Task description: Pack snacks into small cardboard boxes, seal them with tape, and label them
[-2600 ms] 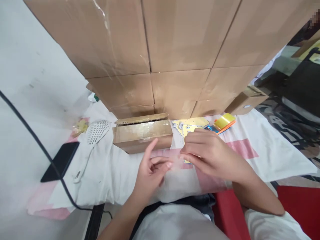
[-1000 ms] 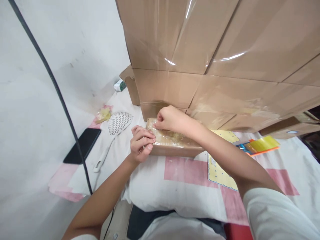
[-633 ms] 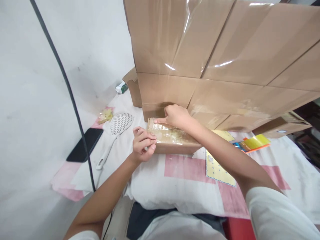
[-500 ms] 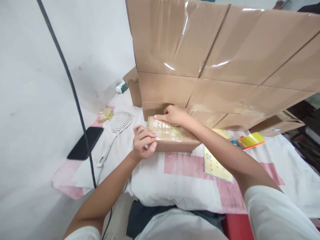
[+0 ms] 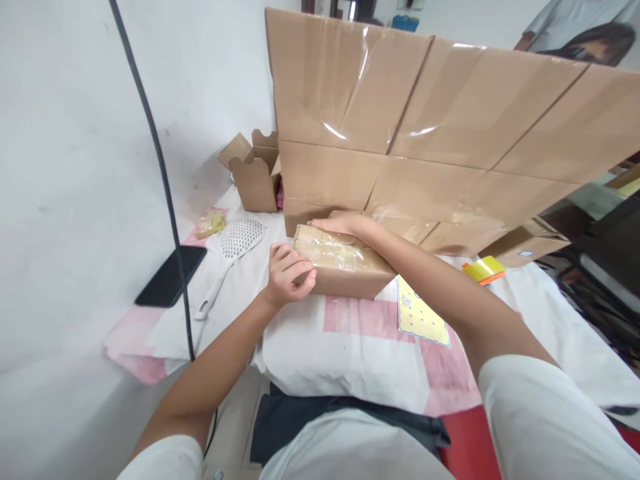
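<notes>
1 small taped box (image 5: 345, 270), 1 open carton (image 5: 253, 173), 1 white slotted spoon (image 5: 235, 250), 1 black phone (image 5: 167, 275), 1 yellow card (image 5: 420, 319), 2 hands

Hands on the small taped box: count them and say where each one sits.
2. The left hand presses the near left end of the small taped box. The right hand lies on its far top edge, against the stacked cartons. No other hands show.

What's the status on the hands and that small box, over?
Left hand gripping small box's near end. Right hand flat on its far top edge. Box on white cloth, hard against stacked cartons; nothing blocking.
</notes>
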`<state>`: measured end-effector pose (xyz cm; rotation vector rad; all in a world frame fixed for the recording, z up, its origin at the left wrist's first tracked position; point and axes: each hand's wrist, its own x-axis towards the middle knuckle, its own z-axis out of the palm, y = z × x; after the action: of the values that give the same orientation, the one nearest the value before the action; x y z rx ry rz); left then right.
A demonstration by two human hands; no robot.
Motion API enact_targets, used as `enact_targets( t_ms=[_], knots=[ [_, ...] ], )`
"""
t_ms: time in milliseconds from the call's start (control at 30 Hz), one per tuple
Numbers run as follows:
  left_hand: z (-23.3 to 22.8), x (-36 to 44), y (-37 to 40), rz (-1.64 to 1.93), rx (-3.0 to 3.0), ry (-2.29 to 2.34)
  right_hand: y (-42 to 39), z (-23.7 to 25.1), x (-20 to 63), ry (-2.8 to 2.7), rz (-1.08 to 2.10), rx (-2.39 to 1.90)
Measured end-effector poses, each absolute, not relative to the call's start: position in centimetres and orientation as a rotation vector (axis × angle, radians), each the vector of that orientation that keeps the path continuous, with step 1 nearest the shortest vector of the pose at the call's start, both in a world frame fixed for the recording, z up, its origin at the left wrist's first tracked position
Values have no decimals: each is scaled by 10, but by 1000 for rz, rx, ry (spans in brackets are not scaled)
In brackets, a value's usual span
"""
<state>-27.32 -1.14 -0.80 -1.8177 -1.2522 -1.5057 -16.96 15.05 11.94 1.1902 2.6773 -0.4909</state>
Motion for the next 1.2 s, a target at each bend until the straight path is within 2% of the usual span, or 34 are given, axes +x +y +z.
enact_targets(
  t_ms=[167, 300, 533, 633, 767, 900, 1067, 1200],
  knots=[
    [-18, -274, -7, -1350, -1765, -1435, 130, 128, -145, 2961, -388, 1357],
    [-20, -278, -9, -1316, -1724, -1421, 114, 129, -55, 3283, -433, 1609],
    [-10, -280, -11, -1359, -1807, -1467, 87, 47, 143, 2626, -889, 2701],
    [-9, -281, -8, -1390, -1845, -1478, 77, 13, 180, 2399, -1008, 2865],
    [-5, -287, -7, -1378, -1820, -1492, 78, -3, 182, 2412, -1175, 2760],
    [12, -273, -15, -1205, -1806, -1359, 92, 2, 168, 2498, -1057, 2364],
    [30, -186, -20, -1064, -2129, -804, 113, 16, 160, 2587, -851, 1889],
    [17, -119, 6, -986, -2495, -556, 131, 21, 145, 2606, -677, 1508]
  ],
)
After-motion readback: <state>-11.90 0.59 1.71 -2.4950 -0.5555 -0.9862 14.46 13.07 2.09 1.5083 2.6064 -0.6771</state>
